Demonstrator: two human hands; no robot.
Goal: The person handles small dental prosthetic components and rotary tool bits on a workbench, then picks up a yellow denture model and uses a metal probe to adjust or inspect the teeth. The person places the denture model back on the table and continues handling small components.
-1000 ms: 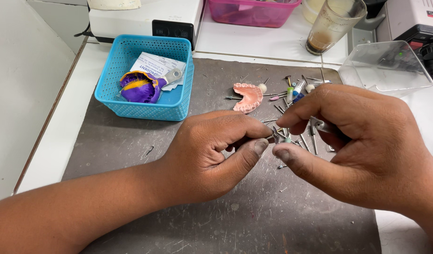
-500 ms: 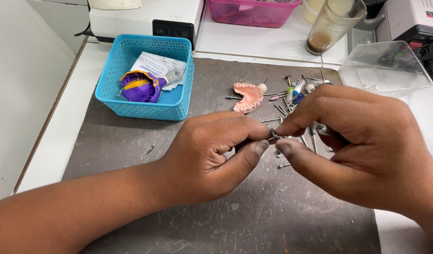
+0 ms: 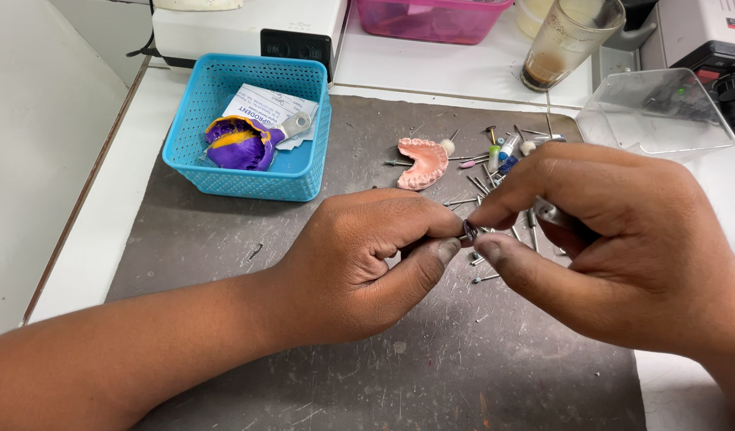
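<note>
Pinching at the middle of the dark mat, a tiny metal piece is being gripped between the thumb and forefinger tips of both hands. The left hand is being kept clenched around it from nine o'clock, while the right hand is being closed on it from three o'clock, a silver tool also being grasped inside that fist. Thin metal bits are being left scattered on the surface toward twelve o'clock, just beside a pink denture. A blue basket is lying toward ten o'clock, a glass toward one o'clock.
</note>
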